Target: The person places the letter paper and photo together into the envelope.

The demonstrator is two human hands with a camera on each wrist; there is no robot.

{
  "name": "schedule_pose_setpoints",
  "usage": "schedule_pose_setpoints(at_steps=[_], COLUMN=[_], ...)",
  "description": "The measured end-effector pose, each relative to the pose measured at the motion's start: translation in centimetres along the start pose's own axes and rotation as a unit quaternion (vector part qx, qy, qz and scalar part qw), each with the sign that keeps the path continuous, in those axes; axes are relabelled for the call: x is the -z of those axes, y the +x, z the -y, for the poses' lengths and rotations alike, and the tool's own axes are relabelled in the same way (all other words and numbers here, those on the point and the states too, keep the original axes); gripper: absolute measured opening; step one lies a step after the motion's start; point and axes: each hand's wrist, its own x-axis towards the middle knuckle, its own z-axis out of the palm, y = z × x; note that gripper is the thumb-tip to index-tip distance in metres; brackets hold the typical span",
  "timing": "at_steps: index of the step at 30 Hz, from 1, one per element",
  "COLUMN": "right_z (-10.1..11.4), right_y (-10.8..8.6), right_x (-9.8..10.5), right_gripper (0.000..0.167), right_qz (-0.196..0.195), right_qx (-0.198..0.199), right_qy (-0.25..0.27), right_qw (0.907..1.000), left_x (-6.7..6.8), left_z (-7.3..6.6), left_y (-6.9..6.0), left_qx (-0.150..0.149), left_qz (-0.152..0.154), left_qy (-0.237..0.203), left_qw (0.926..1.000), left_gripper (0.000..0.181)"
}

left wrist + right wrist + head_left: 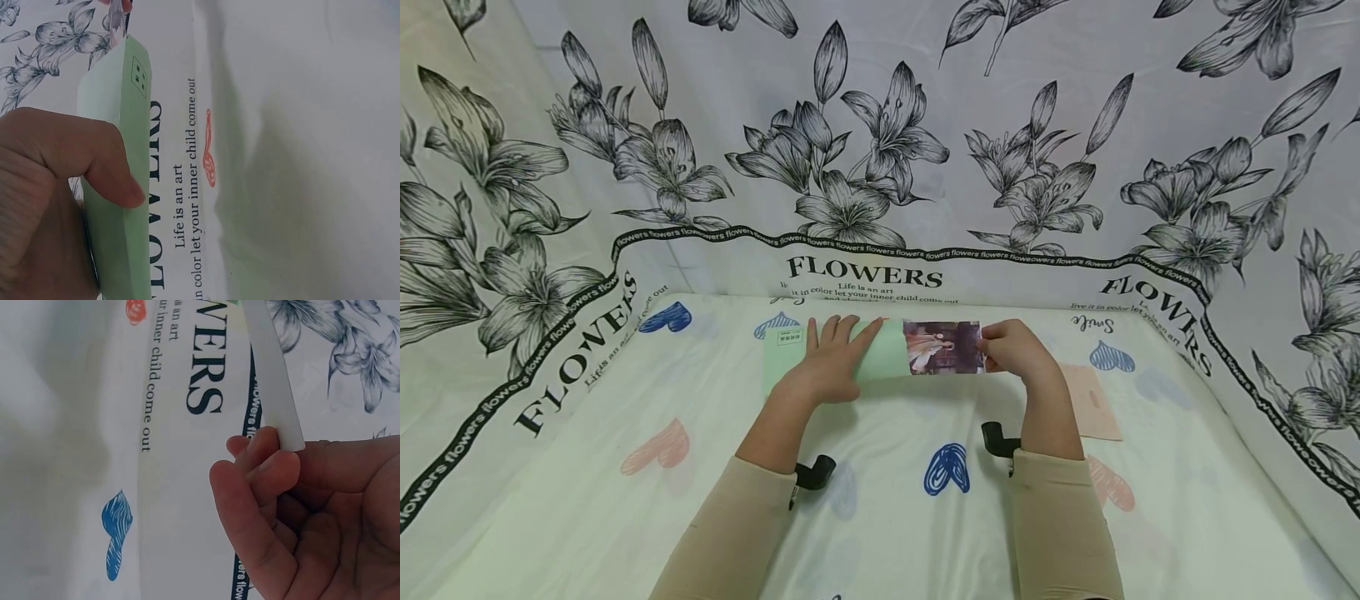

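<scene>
A pale green box [883,354], with small print on its left end, lies sideways in front of me. My left hand [822,365] grips it, fingers spread over its top; in the left wrist view the thumb [119,169] presses one narrow side. From the box's right end sticks out a picture card [942,347] showing a figure in a pale dress on a dark ground. My right hand [1021,348] pinches this card's outer end between thumb and fingers. The right wrist view shows the card's whitish edge [278,381] between the fingertips. How far the card reaches inside the box is hidden.
A flat pink sheet [1093,408] lies on the table beyond the right forearm, partly covered by it. The tablecloth [887,533] is white with printed hearts. Behind it hangs a flower-printed curtain [955,208]. Black camera mounts [814,473] sit on both wrists.
</scene>
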Motion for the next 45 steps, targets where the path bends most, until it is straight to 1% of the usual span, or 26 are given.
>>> schedule_pose_setpoints(at_steps=[3, 8, 12, 15, 19, 22, 26, 34, 38, 45], right_z=[0.0, 0.0, 0.0, 0.0, 0.1, 0.2, 0.3, 0.6, 0.7, 1.0], right_y=[0.0, 0.0, 0.0, 0.1, 0.1, 0.0, 0.0, 0.2, 0.4, 0.4], right_x=[0.0, 0.1, 0.1, 0.1, 0.1, 0.1, 0.0, -0.7, -0.9, -1.4], right_gripper=[0.044, 0.046, 0.044, 0.04, 0.035, 0.031, 0.029, 0.03, 0.029, 0.029], right_qz=[-0.003, -0.01, -0.023, -0.035, -0.044, -0.047, -0.048, -0.042, -0.039, -0.031], right_qx=[0.011, 0.017, 0.013, 0.002, -0.009, -0.008, -0.002, 0.017, 0.024, 0.033], right_qy=[-0.005, 0.002, 0.005, 0.013, 0.023, 0.019, 0.017, 0.023, 0.024, 0.027], right_qw=[0.9999, 0.9998, 0.9996, 0.9993, 0.9987, 0.9987, 0.9987, 0.9987, 0.9987, 0.9986], left_x=[-0.1, -0.1, 0.0, 0.1, 0.1, 0.0, 0.1, 0.3, 0.3, 0.4], left_z=[0.0, 0.0, -0.2, -0.3, -0.3, -0.4, -0.5, -0.7, -0.9, -1.0], left_y=[0.1, 0.1, 0.0, -0.1, -0.1, -0.1, -0.1, -0.2, -0.2, -0.1], left_qx=[-0.002, -0.006, -0.01, -0.013, -0.017, -0.019, -0.021, -0.026, -0.029, -0.033], left_qz=[-0.002, -0.006, -0.009, -0.009, -0.007, -0.005, -0.004, -0.001, -0.004, -0.007], left_qy=[-0.001, -0.001, -0.007, -0.012, -0.008, -0.003, -0.005, 0.0, -0.011, -0.012], left_qw=[1.0, 1.0, 0.9999, 0.9998, 0.9998, 0.9998, 0.9997, 0.9997, 0.9995, 0.9994], left_gripper=[0.11, 0.109, 0.109, 0.108, 0.108, 0.108, 0.109, 0.108, 0.109, 0.109])
